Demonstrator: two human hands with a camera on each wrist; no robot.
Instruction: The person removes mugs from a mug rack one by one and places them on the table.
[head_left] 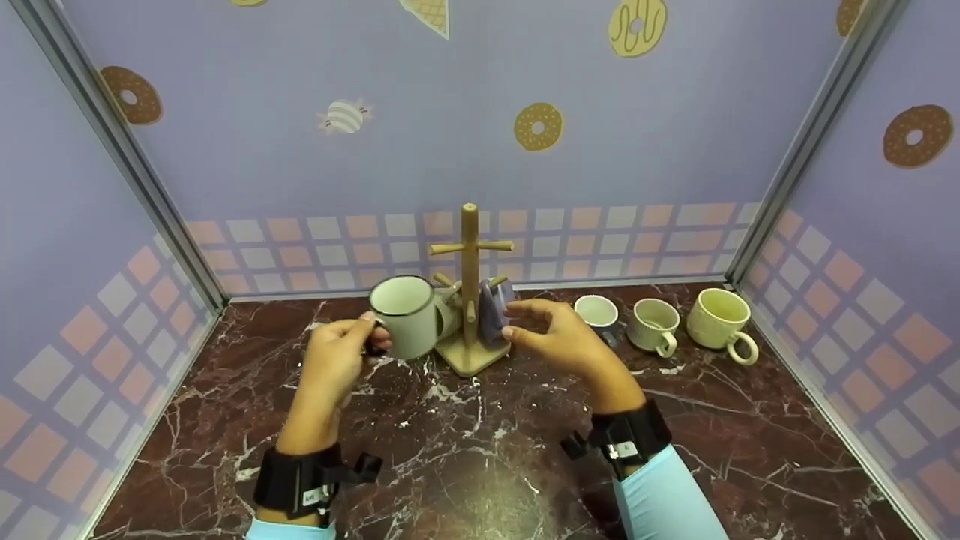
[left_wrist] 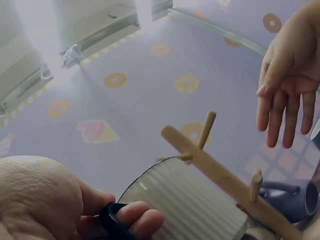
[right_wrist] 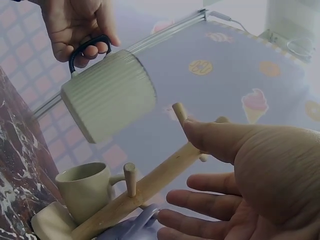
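Observation:
My left hand (head_left: 337, 356) grips the dark handle (left_wrist: 114, 220) of a white ribbed mug (head_left: 411, 330) with a dark rim. The mug is held up just left of a wooden mug tree (head_left: 469, 262). On the tree's right side hangs a purple mug (head_left: 493, 319). A pale green mug (right_wrist: 85, 192) hangs on the other side, partly hidden behind the white mug in the head view. My right hand (head_left: 559, 337) is beside the purple mug, its fingers extended and holding nothing. In the right wrist view its fingertips overlap the purple mug's handle (right_wrist: 142, 222).
Right of the tree, a white-lined dark mug (head_left: 596, 311), a small ribbed mug (head_left: 652, 326) and a larger yellow-green mug (head_left: 718, 319) stand in a row on the dark marbled table (head_left: 480, 450). Bare upper pegs (head_left: 495, 245) stick out from the post. Patterned walls enclose the back and sides.

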